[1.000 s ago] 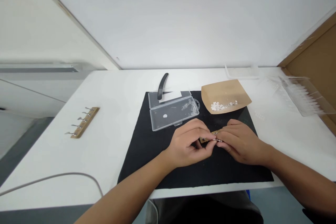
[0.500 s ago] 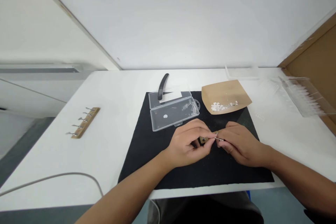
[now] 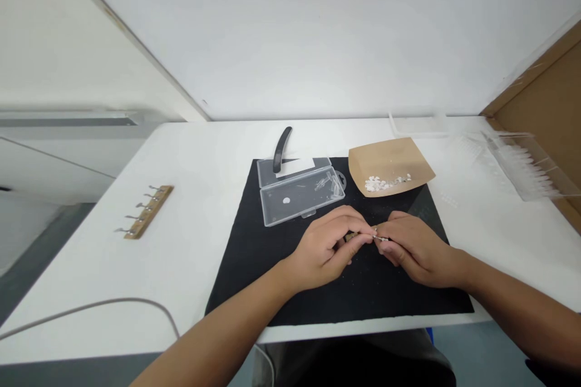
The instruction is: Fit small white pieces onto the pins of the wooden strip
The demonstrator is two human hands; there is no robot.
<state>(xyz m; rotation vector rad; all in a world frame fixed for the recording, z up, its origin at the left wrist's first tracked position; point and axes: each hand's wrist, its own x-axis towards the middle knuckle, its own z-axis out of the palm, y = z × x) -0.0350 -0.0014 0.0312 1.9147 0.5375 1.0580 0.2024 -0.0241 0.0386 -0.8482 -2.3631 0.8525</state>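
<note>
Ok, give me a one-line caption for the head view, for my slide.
Left hand and right hand pinch a small wooden piece over a black mat, near a clear plastic case.

The clear case point(image 3: 299, 193) and the paper tray point(image 3: 390, 166) stand just behind both hands; the mat point(image 3: 254, 266) at left lies open

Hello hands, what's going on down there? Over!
Left hand and right hand both pinching a small wooden strip over the black mat. Clear plastic box just behind. Nothing blocking.

plastic case point(image 3: 299, 193) on mat point(image 3: 254, 278), paper tray point(image 3: 390, 163) right of it
</note>
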